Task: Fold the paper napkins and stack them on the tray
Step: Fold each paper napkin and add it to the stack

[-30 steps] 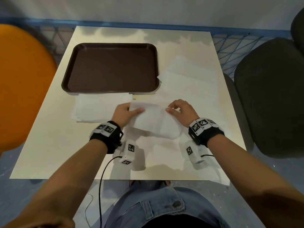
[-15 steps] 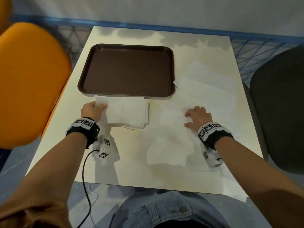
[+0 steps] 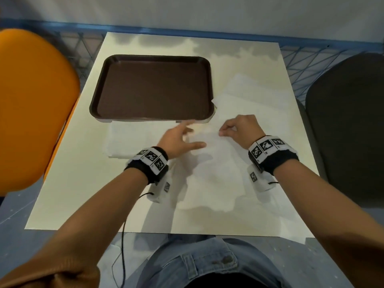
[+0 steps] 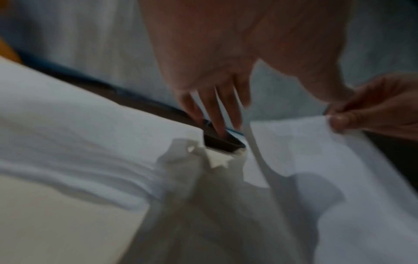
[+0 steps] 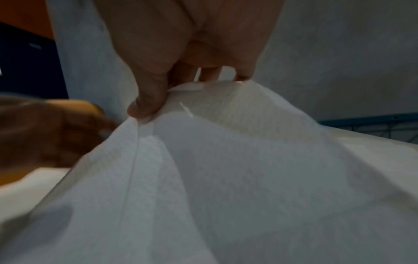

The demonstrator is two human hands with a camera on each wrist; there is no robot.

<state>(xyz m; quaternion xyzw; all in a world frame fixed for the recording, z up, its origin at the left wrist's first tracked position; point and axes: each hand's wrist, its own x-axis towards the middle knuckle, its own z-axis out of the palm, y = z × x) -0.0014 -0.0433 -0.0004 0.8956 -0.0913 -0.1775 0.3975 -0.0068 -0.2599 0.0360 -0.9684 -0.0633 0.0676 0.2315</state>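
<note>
Folded napkins (image 3: 135, 140) stacked on the counter (image 3: 83, 194) at left, just near of the brown tray (image 3: 153, 88), still bare. Left hand (image 3: 176, 140) over the middle, fingers spread and holding nothing. At right, right hand (image 3: 242, 129) pinching the far edge of an unfolded napkin (image 3: 218, 173). More sheets (image 3: 253, 96) waiting far right; no stack on the tray yet.

You have one brown tray (image 3: 152, 88) on one table (image 3: 68, 183). One stack of folded napkins (image 3: 133, 140) lies near the tray; its count can't be told. At least three unfolded napkins (image 3: 259, 113) overlap at right. Two chairs: one orange chair (image 3: 35, 109) left, one dark chair (image 3: 349, 121) right.
</note>
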